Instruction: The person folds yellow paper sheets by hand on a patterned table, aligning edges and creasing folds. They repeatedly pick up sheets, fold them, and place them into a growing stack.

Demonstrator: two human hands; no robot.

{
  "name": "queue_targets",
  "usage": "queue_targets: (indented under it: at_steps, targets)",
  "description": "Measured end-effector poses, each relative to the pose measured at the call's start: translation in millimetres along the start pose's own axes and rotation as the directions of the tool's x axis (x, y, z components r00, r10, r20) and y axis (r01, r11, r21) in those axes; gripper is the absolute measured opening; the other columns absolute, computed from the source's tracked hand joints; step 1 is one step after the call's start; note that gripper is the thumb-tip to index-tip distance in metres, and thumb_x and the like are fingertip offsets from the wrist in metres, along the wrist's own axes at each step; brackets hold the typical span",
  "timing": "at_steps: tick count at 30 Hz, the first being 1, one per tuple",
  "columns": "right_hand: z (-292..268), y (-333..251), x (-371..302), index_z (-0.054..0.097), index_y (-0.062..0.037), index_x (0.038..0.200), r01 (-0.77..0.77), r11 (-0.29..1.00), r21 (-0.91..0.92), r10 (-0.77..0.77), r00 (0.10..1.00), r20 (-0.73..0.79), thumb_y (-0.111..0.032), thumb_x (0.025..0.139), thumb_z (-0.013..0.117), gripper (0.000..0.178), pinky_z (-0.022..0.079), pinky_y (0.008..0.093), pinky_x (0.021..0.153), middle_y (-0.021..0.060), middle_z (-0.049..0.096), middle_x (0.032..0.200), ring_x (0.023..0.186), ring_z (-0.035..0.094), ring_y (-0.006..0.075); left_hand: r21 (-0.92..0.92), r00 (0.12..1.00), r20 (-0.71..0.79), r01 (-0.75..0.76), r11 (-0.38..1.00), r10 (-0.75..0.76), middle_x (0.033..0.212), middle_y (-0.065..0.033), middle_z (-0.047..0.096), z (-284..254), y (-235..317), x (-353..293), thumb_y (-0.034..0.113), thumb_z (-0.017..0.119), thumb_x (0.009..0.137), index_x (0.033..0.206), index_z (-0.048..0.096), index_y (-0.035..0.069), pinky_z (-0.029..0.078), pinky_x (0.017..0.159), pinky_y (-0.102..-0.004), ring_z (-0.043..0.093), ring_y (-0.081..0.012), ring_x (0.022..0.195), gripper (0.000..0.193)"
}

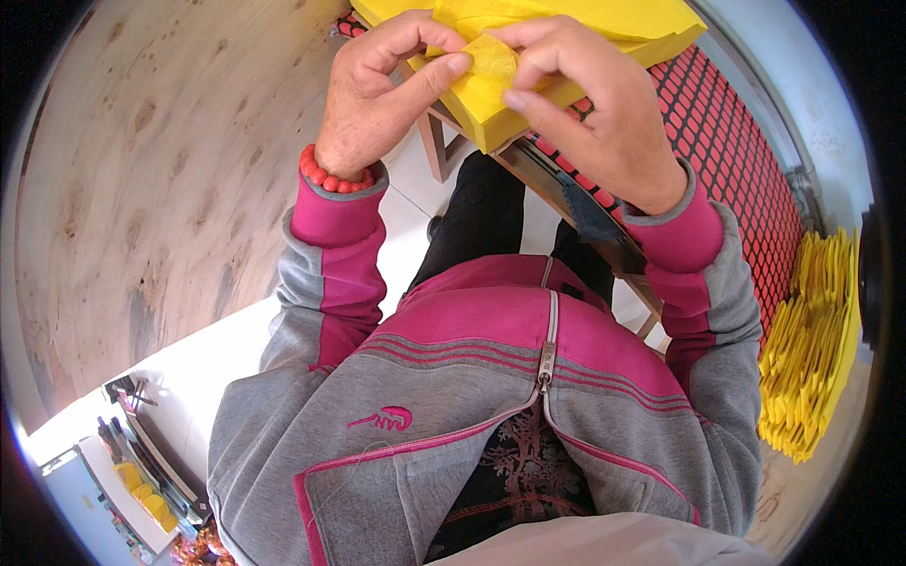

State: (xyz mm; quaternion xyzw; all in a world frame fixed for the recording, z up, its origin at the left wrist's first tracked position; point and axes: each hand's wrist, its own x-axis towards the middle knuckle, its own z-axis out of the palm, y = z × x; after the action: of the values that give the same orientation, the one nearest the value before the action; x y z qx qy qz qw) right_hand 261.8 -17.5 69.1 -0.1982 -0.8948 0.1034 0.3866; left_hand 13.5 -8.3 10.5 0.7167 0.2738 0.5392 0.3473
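Both hands work at a small raised piece of thin yellow sheet, crinkled and folded over. It lies at the near corner of a thick yellow stack, which looks like layered paper or soft cloth. My left hand, with a red bead bracelet at the wrist, pinches the piece's left edge between thumb and forefinger. Across from it, my right hand curls its fingers onto the piece's upper right side. The right thumb is held a little lower, near the stack's edge. Part of the stack is hidden behind my hands.
Under the stack stands a wooden bench with a red and black patterned cover. Several folded yellow pieces are piled at the right by a pale wall. A wooden board fills the left. Assorted items in a box sit lower left.
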Motion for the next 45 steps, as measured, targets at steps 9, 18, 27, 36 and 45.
queue_targets:
  at_steps: [9,18,27,36,45]
  targets:
    - [1.8,1.7,-0.1,0.066,-0.0018,0.104,0.104,0.985,-0.137,-0.097,0.994,0.055,-0.004,0.087,0.072,0.017,0.053,0.0378,0.09,0.0178,0.067,0.122,0.107,0.066,0.0341,-0.027,1.0,-0.003,0.014,1.0,-0.014,0.107,-0.0012,0.065,1.1,0.2,0.4,0.0,0.066,0.097,0.109,0.067,0.0,0.048,0.089,-0.0254,0.06,-0.0101,0.102,0.011]
    - [9.1,1.0,-0.6,0.063,-0.0009,0.1,0.03,0.996,-0.085,-0.031,0.999,-0.017,-0.005,0.089,0.07,0.013,0.053,0.0366,0.086,0.0168,0.069,0.117,0.1,0.068,0.0333,-0.017,1.0,-0.008,0.015,1.0,-0.015,0.109,-0.0028,0.066,2.1,2.0,0.3,0.0,0.065,0.097,0.108,0.067,0.0,0.048,0.089,-0.0261,0.061,-0.0112,0.101,0.011]
    - [7.0,0.5,0.1,0.064,-0.0017,0.098,-0.017,0.999,-0.037,0.016,0.999,-0.029,-0.005,0.091,0.07,0.01,0.053,0.0338,0.085,0.0157,0.069,0.114,0.099,0.068,0.0298,0.002,0.998,0.069,-0.011,1.0,0.01,0.119,-0.0067,0.064,-6.6,2.5,-0.8,-0.002,0.06,0.095,0.112,0.065,-0.001,0.045,0.099,-0.0306,0.06,-0.0167,0.112,0.018]
    - [7.3,2.6,-0.3,0.065,-0.0024,0.098,-0.014,0.997,-0.072,0.011,0.999,-0.033,-0.006,0.092,0.069,0.009,0.053,0.0333,0.083,0.0147,0.07,0.112,0.097,0.069,0.0282,0.054,0.993,0.11,-0.058,0.997,0.052,0.119,-0.0072,0.062,-10.3,0.7,-1.0,-0.004,0.063,0.087,0.115,0.065,-0.001,0.042,0.105,-0.0327,0.058,-0.019,0.117,0.028]
    - [5.1,1.3,1.4,0.065,-0.0016,0.098,-0.01,0.999,-0.053,0.009,1.0,-0.016,-0.006,0.093,0.068,0.008,0.053,0.0335,0.084,0.0154,0.07,0.114,0.098,0.069,0.0283,0.122,0.989,0.119,-0.108,0.987,0.093,0.114,-0.0046,0.064,-8.2,-0.9,0.1,-0.005,0.068,0.089,0.112,0.066,0.0,0.043,0.103,-0.0301,0.059,-0.0156,0.113,0.024]
